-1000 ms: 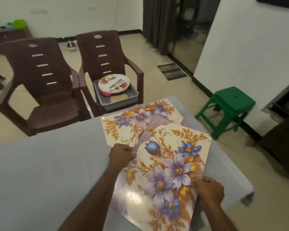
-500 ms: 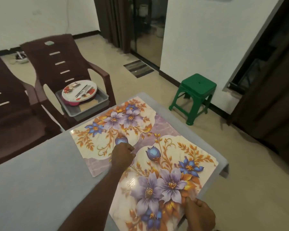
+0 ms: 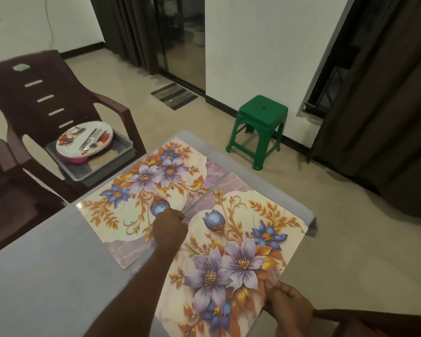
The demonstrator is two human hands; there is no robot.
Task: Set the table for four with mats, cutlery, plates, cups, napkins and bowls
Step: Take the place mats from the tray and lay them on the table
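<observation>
Two floral mats lie side by side on the grey table. The far mat lies flat near the table's far edge. The near mat reaches the table's right edge. My left hand pinches the near mat's left edge where the two mats meet. My right hand grips that mat's near right corner, thumb on top. A stack of plates with cutlery on top sits in a grey tray on a brown chair.
Two brown plastic chairs stand at the table's far left side. A green stool stands on the floor beyond the table's right corner. Dark curtains hang to the right. A small striped floor mat lies by the doorway.
The near mat has slid right and off the far mat, so the two now lie side by side. My view has swung to the right.
</observation>
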